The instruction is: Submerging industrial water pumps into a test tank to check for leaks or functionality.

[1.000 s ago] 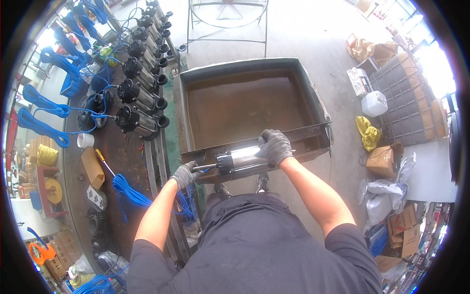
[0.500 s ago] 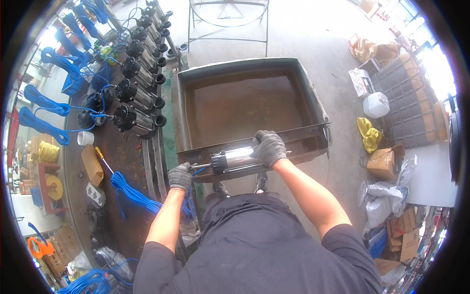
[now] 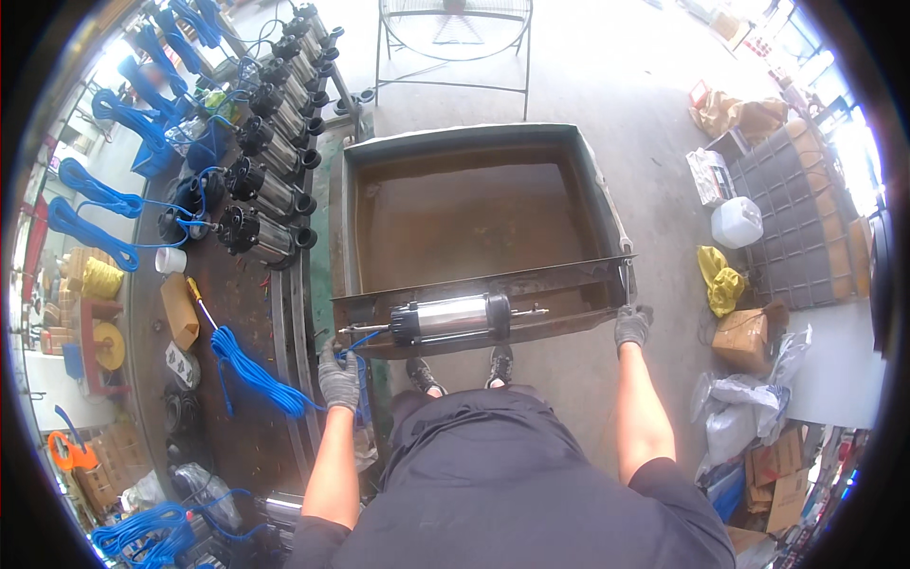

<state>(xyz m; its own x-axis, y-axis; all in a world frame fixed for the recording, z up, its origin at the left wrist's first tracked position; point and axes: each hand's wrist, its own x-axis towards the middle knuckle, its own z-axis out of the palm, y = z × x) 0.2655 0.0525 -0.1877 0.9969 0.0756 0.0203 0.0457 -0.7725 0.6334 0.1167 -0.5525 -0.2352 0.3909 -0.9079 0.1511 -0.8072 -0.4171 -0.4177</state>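
A silver motor pump [image 3: 447, 320] with black ends lies on its side across the front of a water tank [image 3: 346, 228], beside a long metal bar [image 3: 559, 273]. Metal rods stick out of both its ends. My left hand [image 3: 339, 381], in a grey glove, is at the tank's front left corner, its fingers closed about the blue cable that runs from the pump. At the front right corner my gloved right hand [image 3: 633, 327] has its fingers curled on the tank's edge, away from the pump. Brown, murky water [image 3: 464, 223] stands in the tank.
On the workbench [image 3: 256, 332] at left stand several similar pumps [image 3: 261, 237] with coiled blue cables [image 3: 95, 232]. A screwdriver [image 3: 197, 296] and a blue cable bundle [image 3: 251, 372] lie there. A fan [image 3: 455, 28] stands beyond the tank; a white jug [image 3: 737, 223] and boxes [image 3: 744, 339] sit at right.
My right hand has let go of the pump and moved right to the tank's corner. The pump sits slightly further left in view. My left hand has dropped a little lower.
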